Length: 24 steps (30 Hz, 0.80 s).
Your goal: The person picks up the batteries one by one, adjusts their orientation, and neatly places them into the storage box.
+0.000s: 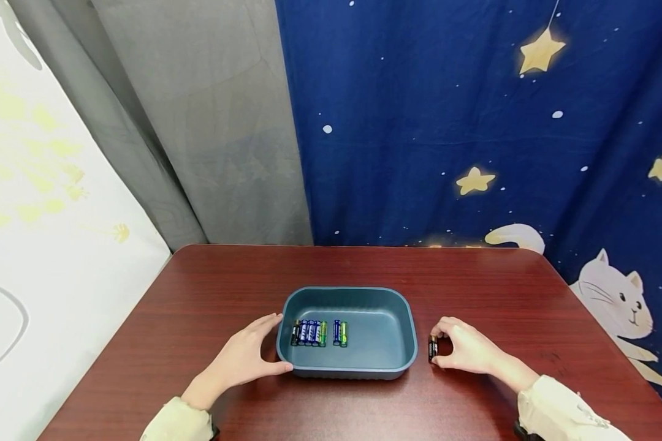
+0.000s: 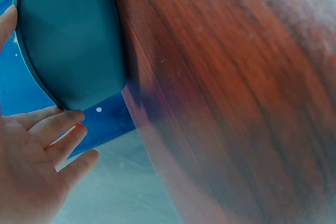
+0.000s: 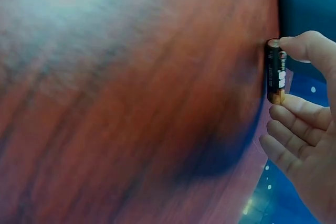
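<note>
My right hand (image 1: 463, 348) pinches a black and copper AA battery (image 1: 433, 349) by its two ends, between thumb and fingertip. In the right wrist view the battery (image 3: 276, 72) stands out against the table's reddish surface, its copper end by the index finger. Just left of that hand is a blue-teal plastic bin (image 1: 386, 367). My left hand (image 1: 248, 352) spans the bin's left end, thumb and straight fingers touching its rim. Inside the bin a row of batteries (image 1: 309, 334), black, blue and green, lies at the left. Slightly apart lie a blue battery (image 1: 336, 332) and a green battery (image 1: 344, 334).
The dark red wooden table (image 1: 226, 275) extends on all sides of the bin. Behind it hang a grey curtain (image 1: 226, 153) and a blue curtain with stars (image 1: 391, 153). A white patterned sheet (image 1: 49, 245) borders the left side.
</note>
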Each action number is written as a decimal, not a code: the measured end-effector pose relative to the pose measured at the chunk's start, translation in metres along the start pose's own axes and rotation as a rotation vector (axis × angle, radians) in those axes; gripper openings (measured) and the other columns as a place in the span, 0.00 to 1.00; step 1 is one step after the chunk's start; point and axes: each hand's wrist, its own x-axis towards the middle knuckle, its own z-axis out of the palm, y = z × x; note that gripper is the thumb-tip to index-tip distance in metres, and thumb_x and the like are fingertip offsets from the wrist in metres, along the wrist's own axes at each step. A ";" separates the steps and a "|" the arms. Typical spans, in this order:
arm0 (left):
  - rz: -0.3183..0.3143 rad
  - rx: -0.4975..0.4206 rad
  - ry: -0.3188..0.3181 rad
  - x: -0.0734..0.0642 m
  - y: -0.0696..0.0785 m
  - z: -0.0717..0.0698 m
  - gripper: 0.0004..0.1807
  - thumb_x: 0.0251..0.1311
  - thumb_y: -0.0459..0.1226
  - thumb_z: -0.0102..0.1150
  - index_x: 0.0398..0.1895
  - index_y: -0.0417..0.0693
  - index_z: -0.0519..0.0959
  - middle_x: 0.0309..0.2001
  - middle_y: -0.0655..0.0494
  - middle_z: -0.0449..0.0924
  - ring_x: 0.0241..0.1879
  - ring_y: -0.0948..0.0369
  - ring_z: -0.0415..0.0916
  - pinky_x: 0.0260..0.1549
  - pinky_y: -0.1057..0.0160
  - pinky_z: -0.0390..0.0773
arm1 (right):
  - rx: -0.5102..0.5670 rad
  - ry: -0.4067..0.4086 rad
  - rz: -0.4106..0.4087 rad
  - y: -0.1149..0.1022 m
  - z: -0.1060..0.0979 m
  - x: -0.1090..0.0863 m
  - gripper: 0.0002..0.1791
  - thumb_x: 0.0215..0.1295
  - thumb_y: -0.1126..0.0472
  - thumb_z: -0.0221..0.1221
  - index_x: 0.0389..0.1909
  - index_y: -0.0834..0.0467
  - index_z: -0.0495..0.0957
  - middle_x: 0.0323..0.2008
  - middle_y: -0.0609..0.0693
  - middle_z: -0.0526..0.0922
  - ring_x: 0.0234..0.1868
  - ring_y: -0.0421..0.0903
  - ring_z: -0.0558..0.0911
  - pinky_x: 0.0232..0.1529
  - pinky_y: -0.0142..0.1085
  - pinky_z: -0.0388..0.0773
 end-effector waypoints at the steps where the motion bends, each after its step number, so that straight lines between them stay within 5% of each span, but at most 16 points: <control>1: 0.001 0.000 0.001 0.000 0.000 0.000 0.51 0.36 0.64 0.63 0.63 0.47 0.65 0.61 0.47 0.66 0.60 0.52 0.64 0.50 0.46 0.69 | 0.009 0.000 0.000 0.000 -0.001 0.000 0.16 0.37 0.56 0.69 0.28 0.51 0.74 0.27 0.38 0.71 0.31 0.35 0.70 0.33 0.30 0.71; 24: 0.004 -0.009 0.007 -0.001 0.001 0.000 0.51 0.36 0.66 0.62 0.63 0.47 0.65 0.61 0.48 0.67 0.60 0.52 0.64 0.50 0.47 0.69 | 0.015 0.017 -0.012 0.002 0.005 -0.002 0.18 0.35 0.56 0.71 0.29 0.51 0.74 0.27 0.37 0.71 0.30 0.35 0.70 0.33 0.30 0.72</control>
